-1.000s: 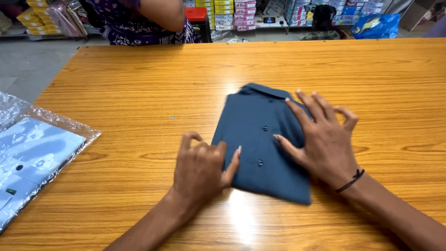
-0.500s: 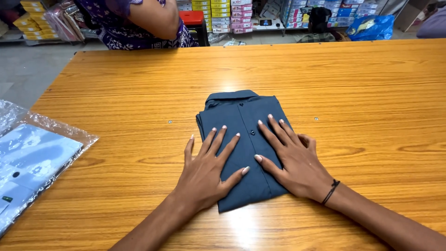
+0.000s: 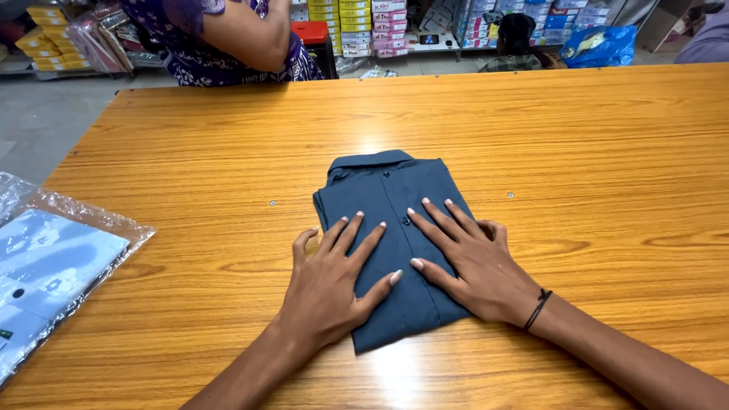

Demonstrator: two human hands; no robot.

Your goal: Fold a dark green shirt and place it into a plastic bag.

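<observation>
A folded dark blue shirt (image 3: 387,190) with a collar and buttons lies on the orange wooden table (image 3: 531,137), collar pointing away from me. My left hand (image 3: 330,281) presses flat on the shirt's lower left part, fingers spread. My right hand (image 3: 471,258) lies flat on its lower right part, fingers apart, with a black band on the wrist. Neither hand grips anything.
A light blue shirt in a clear plastic bag (image 3: 45,273) lies at the table's left edge. Another person in a purple patterned garment (image 3: 228,38) stands at the table's far side. Shelves of stacked boxes (image 3: 364,23) and a blue bag (image 3: 600,45) are behind.
The shirt has turned from lying askew to nearly straight and sits more to the left. Both hands moved from its edges onto its lower half and lie flat.
</observation>
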